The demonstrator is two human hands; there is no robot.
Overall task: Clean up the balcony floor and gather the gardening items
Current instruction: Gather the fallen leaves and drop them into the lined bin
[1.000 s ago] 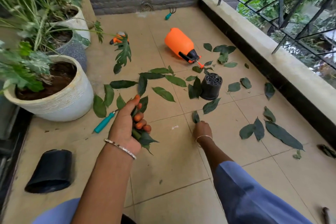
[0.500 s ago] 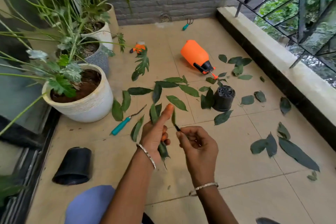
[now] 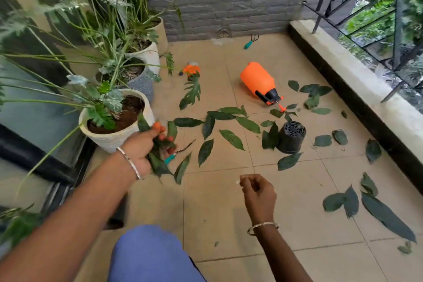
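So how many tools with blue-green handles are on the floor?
2: a small rake by the back wall, and a second tool beside the left hand gripping leaves. Fallen leaves may hide others.

Sprayer (image 3: 257, 80) behind small pot (image 3: 291, 137); planter (image 3: 114, 138) left.

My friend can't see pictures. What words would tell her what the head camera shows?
A person's left hand grips a bunch of green leaves beside a white plant pot, while the right hand hovers over the tiled floor, fingers curled. Many more leaves lie scattered around a tipped orange sprayer and an overturned black pot.
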